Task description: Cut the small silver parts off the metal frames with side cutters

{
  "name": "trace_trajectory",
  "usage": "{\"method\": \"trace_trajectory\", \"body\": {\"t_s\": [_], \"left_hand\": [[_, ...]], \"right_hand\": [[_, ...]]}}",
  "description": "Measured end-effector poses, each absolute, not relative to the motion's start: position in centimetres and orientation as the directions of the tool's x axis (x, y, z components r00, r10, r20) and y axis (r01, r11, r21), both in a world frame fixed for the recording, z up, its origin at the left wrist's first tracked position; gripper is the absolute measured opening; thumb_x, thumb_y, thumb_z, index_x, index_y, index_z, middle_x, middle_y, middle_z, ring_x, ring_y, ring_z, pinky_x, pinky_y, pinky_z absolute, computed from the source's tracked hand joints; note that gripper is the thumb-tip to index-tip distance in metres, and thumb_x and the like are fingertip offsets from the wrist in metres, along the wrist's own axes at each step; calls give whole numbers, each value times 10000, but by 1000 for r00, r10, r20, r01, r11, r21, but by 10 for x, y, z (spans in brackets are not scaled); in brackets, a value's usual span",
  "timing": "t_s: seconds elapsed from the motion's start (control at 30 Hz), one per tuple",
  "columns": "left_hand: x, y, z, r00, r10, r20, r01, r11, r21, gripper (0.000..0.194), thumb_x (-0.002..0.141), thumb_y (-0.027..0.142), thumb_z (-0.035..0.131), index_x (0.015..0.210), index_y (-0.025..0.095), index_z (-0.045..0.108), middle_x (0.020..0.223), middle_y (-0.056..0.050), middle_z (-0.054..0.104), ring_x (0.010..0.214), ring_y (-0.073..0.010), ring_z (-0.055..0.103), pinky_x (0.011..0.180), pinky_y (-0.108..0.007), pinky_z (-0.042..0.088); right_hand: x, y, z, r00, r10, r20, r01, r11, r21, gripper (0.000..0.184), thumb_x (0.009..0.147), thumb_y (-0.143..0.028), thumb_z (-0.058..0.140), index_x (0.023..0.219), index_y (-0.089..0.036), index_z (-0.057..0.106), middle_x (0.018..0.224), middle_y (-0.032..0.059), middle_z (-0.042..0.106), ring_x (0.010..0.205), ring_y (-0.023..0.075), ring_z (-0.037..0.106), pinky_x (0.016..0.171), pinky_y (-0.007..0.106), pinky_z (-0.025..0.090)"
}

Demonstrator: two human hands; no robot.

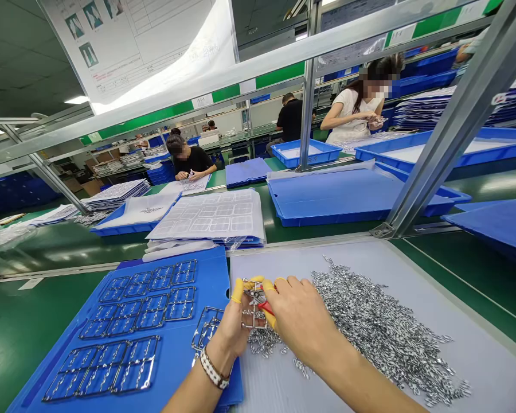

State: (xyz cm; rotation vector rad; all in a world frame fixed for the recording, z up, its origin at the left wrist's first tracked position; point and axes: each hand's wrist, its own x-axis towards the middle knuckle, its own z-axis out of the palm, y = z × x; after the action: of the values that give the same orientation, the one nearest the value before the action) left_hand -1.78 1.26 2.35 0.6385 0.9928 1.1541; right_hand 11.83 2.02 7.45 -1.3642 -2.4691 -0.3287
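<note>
My left hand (230, 332), with yellow finger covers and a patterned wristband, grips a small shiny metal frame (253, 319) with thin crossbars. Closed around a red-handled hand tool, apparently pliers or nippers (266, 308), my right hand (304, 321) meets the frame; its fingers partly hide the tool's jaws. Right of my hands, many small silvery metal pieces (370, 321) lie heaped on a pale sheet (438, 292). To the left, several similar frames (137, 355) lie in rows on a blue board (172, 367). Another frame (206, 330) rests beside my left wrist.
A stack of clear-pocketed sheets (215, 215) stands behind the blue board. Blue trays (327, 198) line the bench beyond. A slanted metal post (451, 115) rises at right, and a rail crosses overhead. Co-workers sit across, one in a white top (348, 117).
</note>
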Motion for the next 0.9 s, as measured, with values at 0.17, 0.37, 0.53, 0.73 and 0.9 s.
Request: {"method": "trace_trajectory", "body": {"t_s": [0.17, 0.37, 0.53, 0.73, 0.9], "left_hand": [[-20, 12, 29, 212, 927, -310, -527, 376, 762, 653, 838, 646, 382, 1214, 147, 573, 1123, -150, 612, 773, -204, 631, 602, -287, 489], [-23, 13, 32, 342, 899, -272, -597, 431, 677, 663, 855, 634, 345, 1265, 150, 538, 1218, -167, 573, 837, -246, 636, 674, -361, 513], [-23, 12, 28, 305, 898, -317, -570, 439, 694, 673, 856, 629, 351, 1212, 108, 584, 1175, -174, 599, 823, -228, 633, 691, -351, 520], [-23, 13, 26, 274, 906, -323, -535, 423, 732, 660, 855, 627, 359, 1185, 111, 604, 1197, -160, 588, 782, -211, 628, 715, -393, 535], [-24, 13, 25, 257, 913, -315, -498, 405, 767, 681, 844, 640, 367, 1182, 98, 602, 1085, -162, 627, 818, -253, 638, 714, -404, 531]], "right_hand": [[132, 19, 73, -467, 780, 416, 863, 504, 22, 254, 758, -279, 673, 994, -198, 624, 791, 31, 648, 752, 214, 543, 654, 353, 265], [149, 18, 62, -451, 821, 350, 881, 472, 27, 242, 761, -316, 666, 971, -202, 628, 830, 28, 653, 799, 236, 542, 657, 362, 261], [145, 18, 59, -444, 835, 325, 887, 460, 31, 217, 768, -278, 638, 969, -201, 620, 834, 38, 647, 815, 243, 539, 659, 366, 265], [141, 17, 64, -442, 853, 275, 893, 447, 50, 168, 805, -310, 617, 927, -196, 613, 819, 58, 642, 811, 244, 542, 650, 359, 274], [138, 17, 69, -473, 850, 231, 881, 465, 92, 145, 811, -260, 617, 935, -185, 623, 817, 71, 645, 794, 231, 556, 639, 350, 278]]}}
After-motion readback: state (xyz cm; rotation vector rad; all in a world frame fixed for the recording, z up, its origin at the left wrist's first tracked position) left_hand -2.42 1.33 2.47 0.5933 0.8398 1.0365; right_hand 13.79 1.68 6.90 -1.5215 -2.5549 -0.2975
